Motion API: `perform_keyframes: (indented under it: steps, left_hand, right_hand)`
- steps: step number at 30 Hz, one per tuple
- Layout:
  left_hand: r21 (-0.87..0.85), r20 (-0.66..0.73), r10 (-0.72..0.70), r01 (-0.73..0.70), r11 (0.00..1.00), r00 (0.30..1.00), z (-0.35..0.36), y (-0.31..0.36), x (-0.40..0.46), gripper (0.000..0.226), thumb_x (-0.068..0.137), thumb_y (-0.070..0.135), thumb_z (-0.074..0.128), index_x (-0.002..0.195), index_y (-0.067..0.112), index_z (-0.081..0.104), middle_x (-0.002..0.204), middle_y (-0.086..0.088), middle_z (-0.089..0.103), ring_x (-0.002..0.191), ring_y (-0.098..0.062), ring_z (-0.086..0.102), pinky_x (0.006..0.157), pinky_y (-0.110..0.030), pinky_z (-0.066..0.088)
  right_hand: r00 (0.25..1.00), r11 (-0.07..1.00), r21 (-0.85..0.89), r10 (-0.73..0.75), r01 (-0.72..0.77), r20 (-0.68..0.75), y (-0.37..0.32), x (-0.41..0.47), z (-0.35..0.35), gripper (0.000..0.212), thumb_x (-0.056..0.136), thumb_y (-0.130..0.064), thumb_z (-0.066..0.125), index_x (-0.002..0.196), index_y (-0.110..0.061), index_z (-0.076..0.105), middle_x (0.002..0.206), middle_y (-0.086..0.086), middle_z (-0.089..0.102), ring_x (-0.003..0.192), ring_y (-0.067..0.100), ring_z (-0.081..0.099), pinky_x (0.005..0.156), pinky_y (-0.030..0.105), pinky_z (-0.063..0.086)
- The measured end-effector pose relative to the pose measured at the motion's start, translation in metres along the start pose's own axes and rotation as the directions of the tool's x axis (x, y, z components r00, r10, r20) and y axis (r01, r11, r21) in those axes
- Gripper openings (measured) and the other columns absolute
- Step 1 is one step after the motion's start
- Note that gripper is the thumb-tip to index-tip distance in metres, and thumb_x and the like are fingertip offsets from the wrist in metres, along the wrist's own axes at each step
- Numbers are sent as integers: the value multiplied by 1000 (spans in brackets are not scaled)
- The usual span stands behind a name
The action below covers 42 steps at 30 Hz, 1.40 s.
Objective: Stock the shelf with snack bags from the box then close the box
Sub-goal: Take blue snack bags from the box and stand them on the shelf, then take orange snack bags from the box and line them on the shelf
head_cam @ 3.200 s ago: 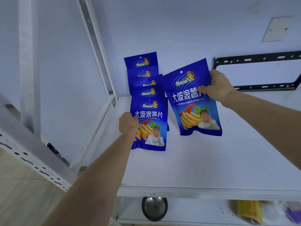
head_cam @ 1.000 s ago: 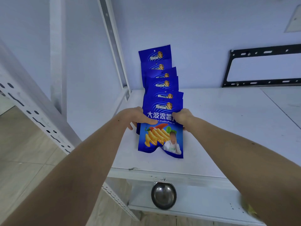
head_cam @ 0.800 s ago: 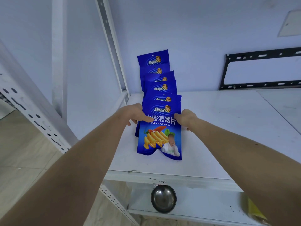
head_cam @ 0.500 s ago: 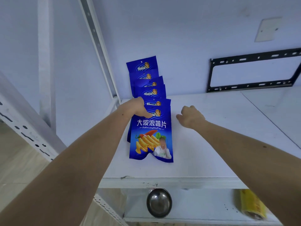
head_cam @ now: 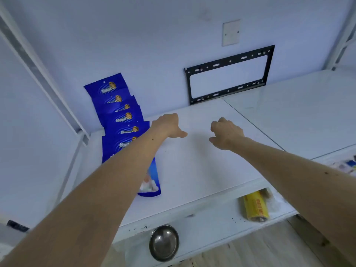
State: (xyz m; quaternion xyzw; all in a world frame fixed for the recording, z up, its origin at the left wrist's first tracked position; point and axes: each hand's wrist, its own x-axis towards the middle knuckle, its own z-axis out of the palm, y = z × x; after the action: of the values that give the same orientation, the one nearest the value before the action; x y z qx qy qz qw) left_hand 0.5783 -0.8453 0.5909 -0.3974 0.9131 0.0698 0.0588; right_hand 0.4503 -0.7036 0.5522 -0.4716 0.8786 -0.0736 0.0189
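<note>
Blue snack bags (head_cam: 123, 120) lining shelf (head_cam: 192, 170) left edge; left hand (head_cam: 167, 125), right hand (head_cam: 225, 133) hovering empty, fingers loosely curled; box unseen, closing pending.

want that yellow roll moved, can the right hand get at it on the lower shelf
Probably yes. The right hand is empty above the top shelf, and the yellow roll lies near the lower shelf's open front, nothing before it; the hand must come down around the top shelf's edge.

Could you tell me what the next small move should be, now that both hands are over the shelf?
Probably draw both hands back for another bag. The left hand and right hand hold nothing, hanging loosely curled above the bare shelf, and the row of blue snack bags lies overlapped, touched by neither hand. The box is out of view.
</note>
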Motion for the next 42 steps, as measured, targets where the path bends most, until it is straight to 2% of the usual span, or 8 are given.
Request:
perform_keyframes:
  steps: [10, 19, 23, 27, 31, 35, 39, 42]
  left_hand:
    - [29, 24, 191, -192, 981, 981, 20, 172, 5, 62, 84, 52, 64, 130, 16, 46, 129, -2, 53, 116, -23, 51, 80, -32, 40]
    - [-1, -8, 349, -349, 937, 937, 60, 364, -15, 56, 82, 50, 65, 125, 18, 50, 126, -2, 56, 116, -24, 52, 90, -36, 40]
    - [-45, -44, 438, -439, 897, 898, 81, 452, -28, 49, 83, 44, 65, 121, 17, 53, 123, -1, 58, 111, -23, 55, 84, -32, 46]
    - [-57, -70, 534, -538, 841, 842, 103, 530, -42, 43, 83, 41, 65, 118, 18, 57, 120, -2, 60, 109, -25, 57, 86, -35, 50]
    - [-10, -31, 612, -612, 791, 791, 124, 594, -50, 33, 82, 35, 65, 109, 18, 60, 107, 0, 62, 99, -23, 59, 72, -33, 48]
    - [9, 34, 671, -672, 741, 740, 141, 647, -46, 34, 84, 39, 65, 106, 15, 58, 103, -2, 61, 93, -22, 57, 71, -33, 49]
    - [-9, 97, 707, -710, 704, 701, 157, 695, -33, 33, 84, 38, 66, 102, 11, 59, 95, -7, 62, 79, -21, 55, 56, -29, 38]
    - [-7, 135, 720, -726, 687, 680, 163, 729, -16, 37, 82, 40, 67, 105, 12, 59, 99, -5, 66, 82, -21, 62, 64, -34, 49]
  right_hand:
    - [985, 986, -6, 164, -164, -50, 165, -56, -24, 30, 90, -25, 57, 119, -16, 57, 122, 6, 48, 112, 28, 50, 76, 32, 39]
    - [952, 954, -27, 297, -299, -69, 348, -142, -41, 28, 91, -24, 56, 117, -14, 57, 121, 9, 49, 111, 30, 52, 77, 37, 44]
    - [925, 925, -39, 375, -378, -57, 423, -184, -44, 26, 90, -23, 58, 114, -13, 59, 120, 9, 50, 108, 31, 55, 75, 38, 48]
    - [888, 888, -35, 456, -458, -52, 487, -222, -40, 10, 86, -16, 57, 96, -14, 57, 103, 8, 49, 98, 32, 58, 66, 35, 44]
    - [831, 831, -22, 555, -556, -33, 541, -251, -35, 9, 83, -17, 57, 92, -16, 56, 95, 3, 45, 87, 29, 54, 63, 34, 43]
    - [794, 794, -8, 608, -608, -7, 592, -268, -29, 17, 82, -19, 56, 99, -18, 61, 102, 4, 51, 94, 30, 57, 68, 36, 49]
    - [758, 758, -21, 652, -652, -23, 641, -272, -25, 27, 81, -19, 58, 107, -17, 63, 113, 6, 56, 100, 29, 58, 76, 41, 55]
    - [737, 737, -11, 676, -676, -24, 673, -268, -27, 21, 87, -20, 53, 105, -16, 63, 112, 7, 58, 100, 29, 59, 80, 44, 54]
